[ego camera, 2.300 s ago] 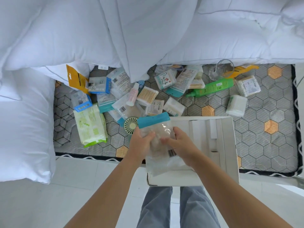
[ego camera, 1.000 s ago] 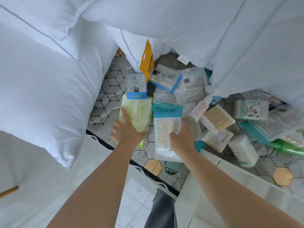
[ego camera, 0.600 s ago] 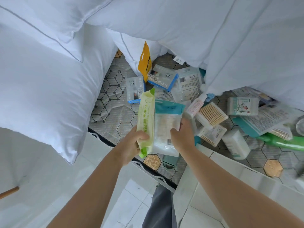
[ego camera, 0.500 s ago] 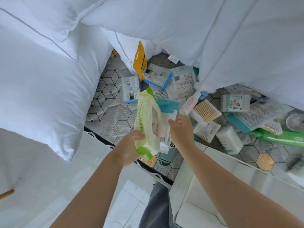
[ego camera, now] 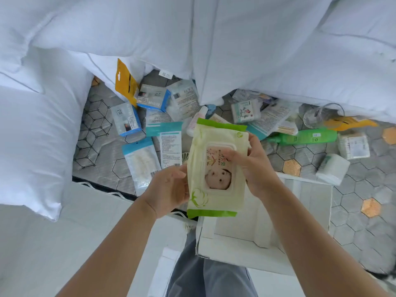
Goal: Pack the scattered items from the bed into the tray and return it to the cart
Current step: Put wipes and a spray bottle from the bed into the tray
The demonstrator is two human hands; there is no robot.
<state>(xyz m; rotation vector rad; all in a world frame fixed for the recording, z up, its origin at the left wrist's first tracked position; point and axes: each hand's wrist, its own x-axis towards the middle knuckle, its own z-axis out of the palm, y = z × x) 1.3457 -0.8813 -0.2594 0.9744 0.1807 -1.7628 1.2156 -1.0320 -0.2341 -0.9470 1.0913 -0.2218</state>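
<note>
Since right hand dropped the pouch onto the bed | left hand, right hand fingers grip wipes pack

Below right hand: white tray, open from above.
Ahead: packets and boxes crowd the mattress.
Beyond them: pillows overhang.

Pale-green wipes pack over white tray
</note>
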